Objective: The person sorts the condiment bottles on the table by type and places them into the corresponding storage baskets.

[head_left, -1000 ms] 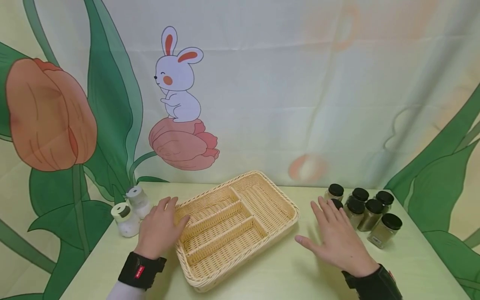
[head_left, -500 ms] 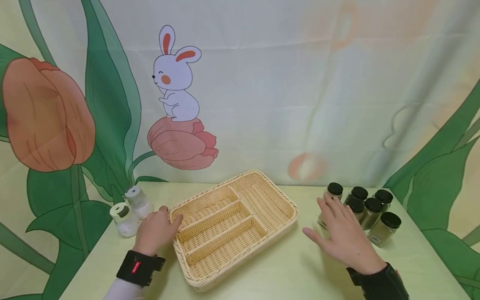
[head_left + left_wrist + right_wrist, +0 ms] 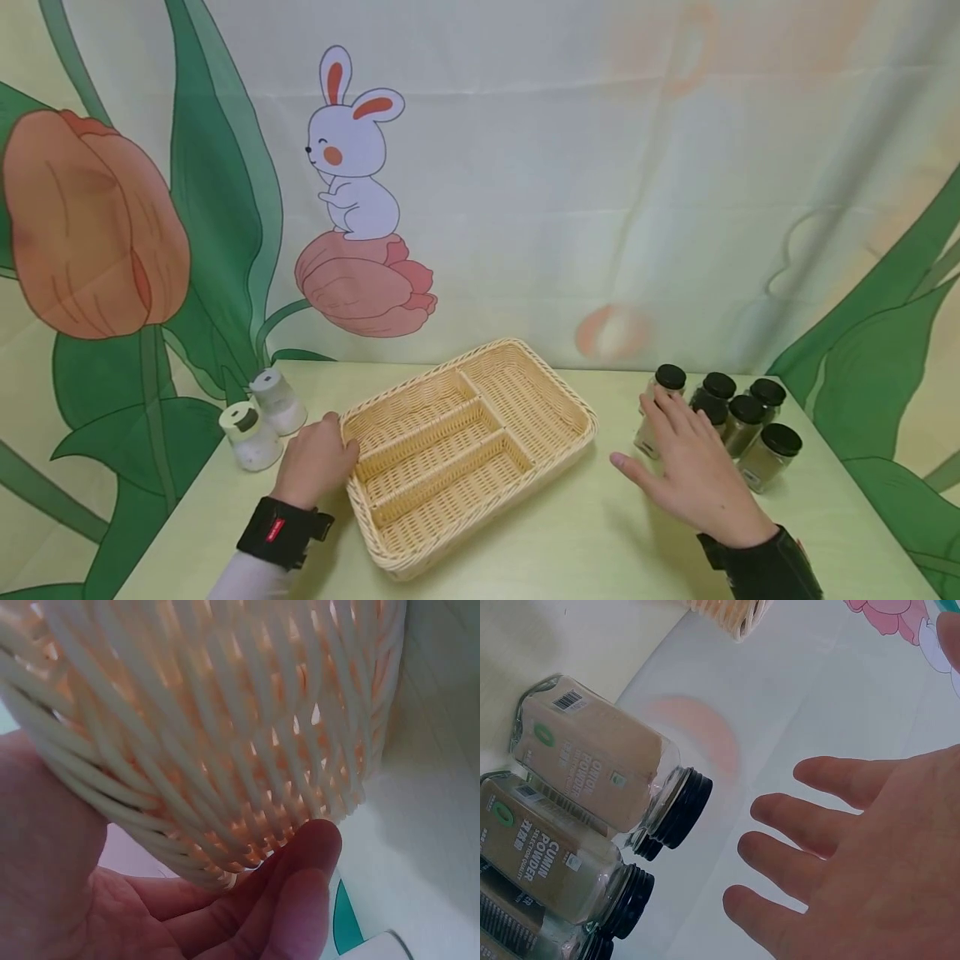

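The spice jars stand clustered near the tabletop's right far corner, upright; the right hand hovers just before them, fingers spread; the left hand curls round the wicker basket's left rim.

My left hand slid off basket rim, now curled against outer corner. My right hand advanced onto spice jars.
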A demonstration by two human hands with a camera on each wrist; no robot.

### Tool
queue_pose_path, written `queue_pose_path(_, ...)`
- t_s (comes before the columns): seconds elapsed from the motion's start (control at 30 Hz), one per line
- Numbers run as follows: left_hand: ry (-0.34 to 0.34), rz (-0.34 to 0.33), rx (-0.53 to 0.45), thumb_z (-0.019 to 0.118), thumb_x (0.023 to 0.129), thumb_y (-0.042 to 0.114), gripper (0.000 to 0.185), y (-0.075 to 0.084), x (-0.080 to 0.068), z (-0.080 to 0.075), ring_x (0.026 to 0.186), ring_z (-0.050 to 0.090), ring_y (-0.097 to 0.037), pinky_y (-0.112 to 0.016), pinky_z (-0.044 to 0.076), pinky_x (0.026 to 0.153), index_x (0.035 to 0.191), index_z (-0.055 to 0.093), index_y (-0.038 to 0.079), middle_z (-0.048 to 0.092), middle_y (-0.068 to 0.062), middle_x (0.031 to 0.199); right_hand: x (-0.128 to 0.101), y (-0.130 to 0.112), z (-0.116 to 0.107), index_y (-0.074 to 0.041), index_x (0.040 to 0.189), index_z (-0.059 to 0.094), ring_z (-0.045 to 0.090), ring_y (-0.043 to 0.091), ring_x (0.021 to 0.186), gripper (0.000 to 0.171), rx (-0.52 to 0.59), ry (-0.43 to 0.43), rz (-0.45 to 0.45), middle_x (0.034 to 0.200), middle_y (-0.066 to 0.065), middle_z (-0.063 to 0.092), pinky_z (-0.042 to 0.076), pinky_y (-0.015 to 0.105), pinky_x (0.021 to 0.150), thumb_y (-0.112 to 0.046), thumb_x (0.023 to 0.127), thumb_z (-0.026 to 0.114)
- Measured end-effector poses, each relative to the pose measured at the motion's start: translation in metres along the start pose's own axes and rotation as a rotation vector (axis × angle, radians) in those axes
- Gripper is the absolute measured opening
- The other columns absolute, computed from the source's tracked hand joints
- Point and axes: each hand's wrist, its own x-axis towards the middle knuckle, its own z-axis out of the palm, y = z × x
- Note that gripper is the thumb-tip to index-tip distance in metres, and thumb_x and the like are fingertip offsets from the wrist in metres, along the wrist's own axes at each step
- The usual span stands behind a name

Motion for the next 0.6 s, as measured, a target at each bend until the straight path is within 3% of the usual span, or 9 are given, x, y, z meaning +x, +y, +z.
queue_pose_path(0.37,-0.021,-0.011,-0.014,0.063,0.09,0.02,0.046,-0.002,0.004,0.002,0.066,0.056,-0.025,-0.037,0.044,0.052,0.116,0.053,-0.015,0.063,-0.021,0.088,0.003,0.002,0.004,0.001,0.151,0.028,0.018,0.04,0.144,0.092,0.004,-0.002,-0.012,0.159,0.019,0.017,0.016,0.065,0.109,-0.065,0.091,0.052)
queue_pose_path(0.6,-0.005,-0.024,-0.017,0.062,0.091,0.021,0.053,-0.001,0.001,0.005,0.086,0.064,-0.034,-0.05,0.053,0.071,0.126,0.049,-0.017,0.062,-0.032,0.108,0.018,0.011,0.007,-0.001,0.153,0.027,0.015,0.04,0.145,0.093,0.016,-0.034,-0.043,0.16,0.018,0.014,0.013,0.063,0.111,-0.066,0.091,0.05)
